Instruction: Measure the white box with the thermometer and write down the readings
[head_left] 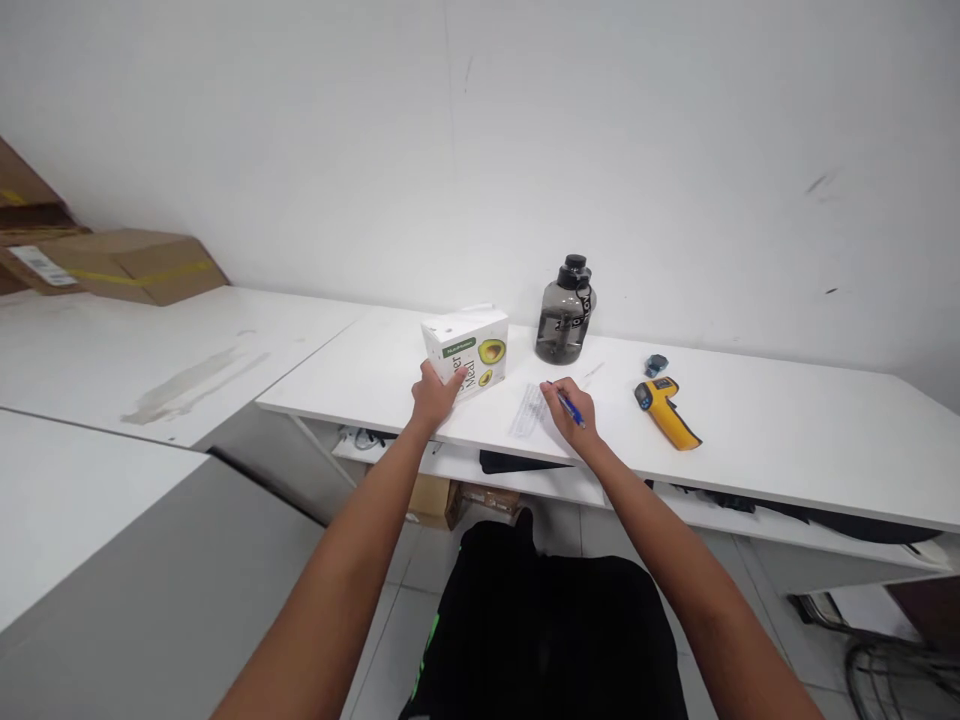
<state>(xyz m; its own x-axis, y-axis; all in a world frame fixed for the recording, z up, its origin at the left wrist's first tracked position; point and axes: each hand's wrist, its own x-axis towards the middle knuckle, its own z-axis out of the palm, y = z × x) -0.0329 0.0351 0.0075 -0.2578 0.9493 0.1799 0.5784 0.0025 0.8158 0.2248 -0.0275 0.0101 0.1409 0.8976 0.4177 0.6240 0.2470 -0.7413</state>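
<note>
My left hand grips the near lower left corner of a white meal box printed with avocados, which rests on the white table. Between the fingers of my right hand is a blue pen, held over the table. Just left of that hand, a small slip of paper with faint print or writing lies flat. Whether the pen's tip touches the paper I cannot tell. Behind the paper stands a dark translucent water jug with a black cap.
A yellow infrared thermometer lies right of my right hand, with a small dark blue object behind it. Cardboard boxes sit at the far left against the wall. Under the tabletop runs a shelf holding dark items.
</note>
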